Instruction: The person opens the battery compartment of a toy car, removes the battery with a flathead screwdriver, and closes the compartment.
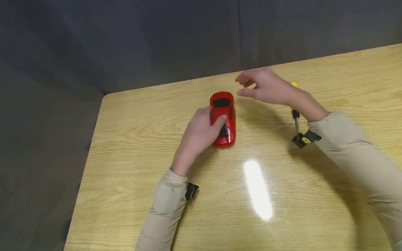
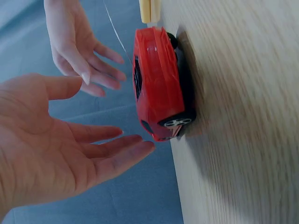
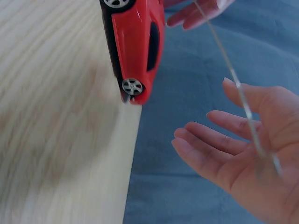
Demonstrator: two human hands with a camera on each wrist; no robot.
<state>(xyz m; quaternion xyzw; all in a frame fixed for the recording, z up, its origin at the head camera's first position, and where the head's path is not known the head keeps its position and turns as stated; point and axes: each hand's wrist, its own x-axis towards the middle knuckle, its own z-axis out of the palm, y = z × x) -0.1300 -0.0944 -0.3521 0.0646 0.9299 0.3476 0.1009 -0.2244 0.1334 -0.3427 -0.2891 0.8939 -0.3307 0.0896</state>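
A red toy car (image 1: 230, 133) with dark windows stands on its wheels on the wooden table. Seen from the head, my left hand (image 1: 199, 130) lies over the car's left side with its thumb above the roof. The left wrist view shows that left hand (image 2: 60, 144) with extended fingers, their tips close beside the car (image 2: 156, 79) and not curled round it. To the right of the car's far end, my right hand (image 1: 263, 86) hovers with loosely bent fingers. Nothing is held in the right hand (image 3: 247, 149); a thin pale strand crosses in front of it in that view.
A screwdriver (image 1: 296, 115) with a yellow and black handle lies right of the car, partly hidden by my right forearm. Dark cloth (image 1: 165, 33) hangs behind the table's far edge and on the left. Light glares off the tabletop (image 1: 212, 219) in front of the car.
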